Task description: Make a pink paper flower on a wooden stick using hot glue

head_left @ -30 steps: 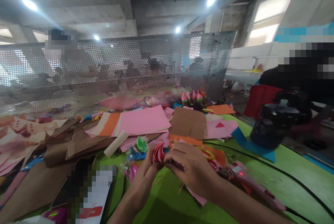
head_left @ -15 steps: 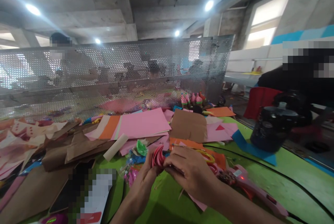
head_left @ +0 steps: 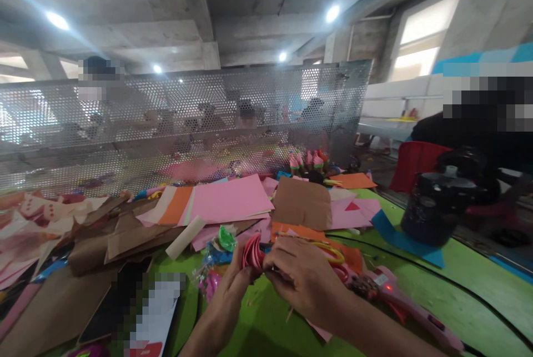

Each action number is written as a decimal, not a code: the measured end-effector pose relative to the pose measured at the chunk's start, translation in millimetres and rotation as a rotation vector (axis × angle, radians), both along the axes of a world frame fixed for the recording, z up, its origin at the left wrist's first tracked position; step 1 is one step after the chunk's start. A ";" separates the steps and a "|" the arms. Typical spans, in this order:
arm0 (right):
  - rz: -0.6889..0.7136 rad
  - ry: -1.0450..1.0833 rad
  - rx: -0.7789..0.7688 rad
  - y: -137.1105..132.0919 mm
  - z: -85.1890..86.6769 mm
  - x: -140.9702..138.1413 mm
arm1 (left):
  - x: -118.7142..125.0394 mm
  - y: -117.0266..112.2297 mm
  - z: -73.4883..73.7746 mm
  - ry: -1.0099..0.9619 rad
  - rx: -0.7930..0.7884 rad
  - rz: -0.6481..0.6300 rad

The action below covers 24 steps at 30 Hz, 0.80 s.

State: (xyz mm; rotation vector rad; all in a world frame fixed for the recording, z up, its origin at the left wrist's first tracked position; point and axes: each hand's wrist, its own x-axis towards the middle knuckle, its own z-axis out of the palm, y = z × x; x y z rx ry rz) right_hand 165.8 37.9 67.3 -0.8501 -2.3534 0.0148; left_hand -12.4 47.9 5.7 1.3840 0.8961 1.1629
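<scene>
Between my two hands is a small pink-red piece of curled, layered strips point(head_left: 252, 254), which looks like paper. My left hand point(head_left: 227, 298) is closed round its left and lower side, thumb in front. The fingers of my right hand point(head_left: 306, 273) are pinched together at its right edge; their tips are partly hidden. Just behind the right hand lie yellow loops like scissor handles point(head_left: 335, 251). A pink glue gun point(head_left: 420, 307) with a lit red light rests to the right. Left of my hands are a green wrapped piece point(head_left: 227, 238) and a magenta one point(head_left: 212, 285).
Pink sheets point(head_left: 229, 199), brown paper point(head_left: 302, 201) and orange paper spread across the green table point(head_left: 466, 296). A black cable point(head_left: 416, 260) runs right. A dark jug point(head_left: 435, 207) stands at the right edge. A phone point(head_left: 120, 296) lies left. A perforated metal screen point(head_left: 187, 118) stands behind.
Both hands stay in nearly the same place on the pink-red piece. My right fingers have shifted slightly against its edge, and the view has moved a little.
</scene>
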 end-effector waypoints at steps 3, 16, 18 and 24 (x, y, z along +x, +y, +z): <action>-0.003 0.017 -0.006 -0.1 0.6 1.3 | -0.8 1.0 -3.8 -0.007 0.001 0.009; 0.005 0.056 0.001 -0.4 -3.6 1.9 | 0.8 0.7 -4.0 -0.003 0.062 -0.024; -0.006 0.042 0.013 0.3 -5.0 1.0 | 2.1 1.4 -3.7 -0.006 0.049 -0.003; -0.018 0.020 0.023 2.9 -7.4 0.5 | 2.2 -0.5 0.8 -0.050 0.039 -0.008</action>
